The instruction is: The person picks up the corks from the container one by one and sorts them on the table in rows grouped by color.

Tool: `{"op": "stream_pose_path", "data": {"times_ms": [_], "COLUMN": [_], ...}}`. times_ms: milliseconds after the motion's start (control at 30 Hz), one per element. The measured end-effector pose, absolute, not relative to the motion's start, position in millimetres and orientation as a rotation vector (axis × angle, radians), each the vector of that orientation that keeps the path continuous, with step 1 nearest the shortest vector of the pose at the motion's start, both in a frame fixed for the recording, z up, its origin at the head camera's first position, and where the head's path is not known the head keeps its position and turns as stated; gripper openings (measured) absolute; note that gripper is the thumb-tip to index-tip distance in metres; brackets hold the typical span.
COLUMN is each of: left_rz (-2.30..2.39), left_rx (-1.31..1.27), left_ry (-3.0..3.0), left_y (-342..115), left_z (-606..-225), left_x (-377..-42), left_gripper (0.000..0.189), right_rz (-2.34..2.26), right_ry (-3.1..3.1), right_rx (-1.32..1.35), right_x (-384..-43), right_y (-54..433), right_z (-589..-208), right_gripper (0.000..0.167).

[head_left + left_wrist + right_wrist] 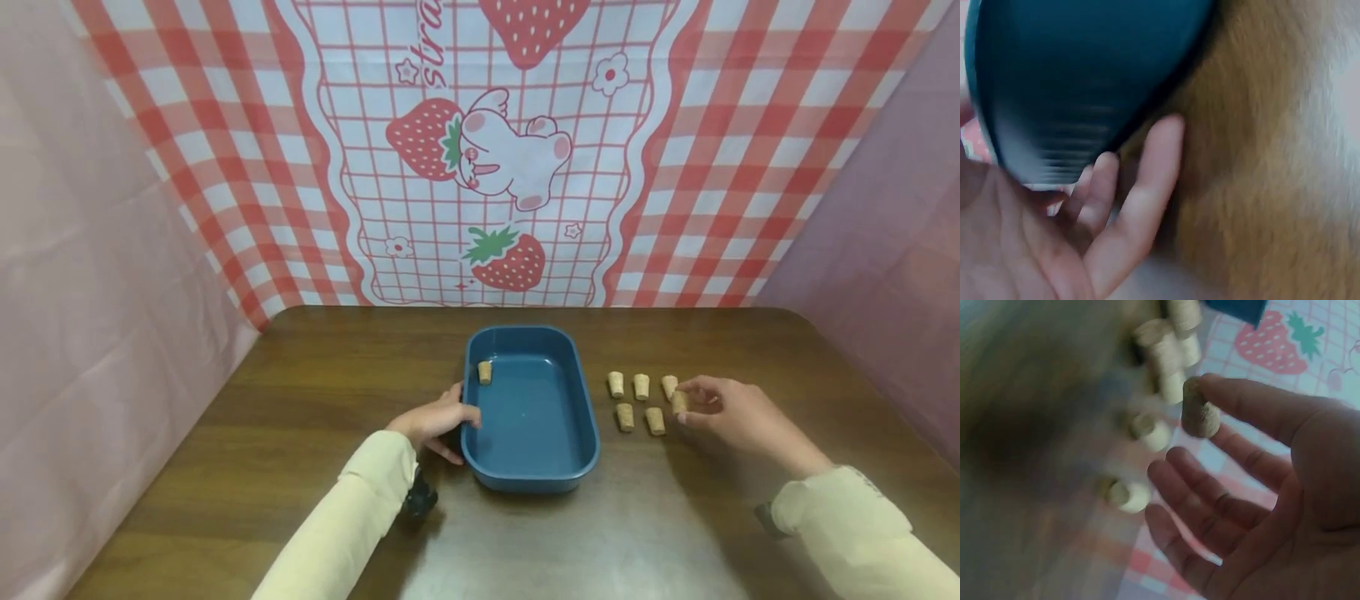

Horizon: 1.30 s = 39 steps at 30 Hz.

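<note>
A tapered cork stopper (679, 402) is pinched between the thumb and index finger of my right hand (738, 414); in the right wrist view this cork (1200, 412) is off the table while the other fingers spread loosely. Several more corks (626, 417) stand close by on the table, left of that hand. My left hand (437, 419) grips the left side of a blue rectangular tray (531, 482), thumb over the rim and fingers along the outer wall. One cork (485, 372) is inside the tray, near its left wall. The left wrist view shows fingers (1160, 156) beside the tray's underside.
The brown wooden table (300, 400) ends at a strawberry-print cloth (487, 250) hanging behind it. Pale curtains (112, 292) hang at both sides. Dark wrist devices (420, 497) show below the sleeves.
</note>
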<state>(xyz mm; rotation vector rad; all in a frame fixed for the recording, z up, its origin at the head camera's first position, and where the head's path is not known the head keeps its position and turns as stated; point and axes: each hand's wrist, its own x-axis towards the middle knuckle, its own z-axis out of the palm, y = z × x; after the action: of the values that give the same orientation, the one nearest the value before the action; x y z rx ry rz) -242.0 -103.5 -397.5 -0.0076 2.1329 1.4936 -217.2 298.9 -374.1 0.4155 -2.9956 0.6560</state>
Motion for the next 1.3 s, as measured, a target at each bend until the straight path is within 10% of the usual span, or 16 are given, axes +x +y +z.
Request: {"op": "stream_pose_path", "data": {"times_ms": [1300], "left_rz": [1.351], "left_rx": [0.019], "left_ry": [2.326], "left_y": [-98], "left_z": [-399], "left_x": [-249], "left_gripper": [0.084], "right_rz": [0.615], "right_ry": [-3.069], "right_rx": [0.533], "right_x": [-224], "right_y": [316], "right_z": [-398], "right_gripper": [0.046]}}
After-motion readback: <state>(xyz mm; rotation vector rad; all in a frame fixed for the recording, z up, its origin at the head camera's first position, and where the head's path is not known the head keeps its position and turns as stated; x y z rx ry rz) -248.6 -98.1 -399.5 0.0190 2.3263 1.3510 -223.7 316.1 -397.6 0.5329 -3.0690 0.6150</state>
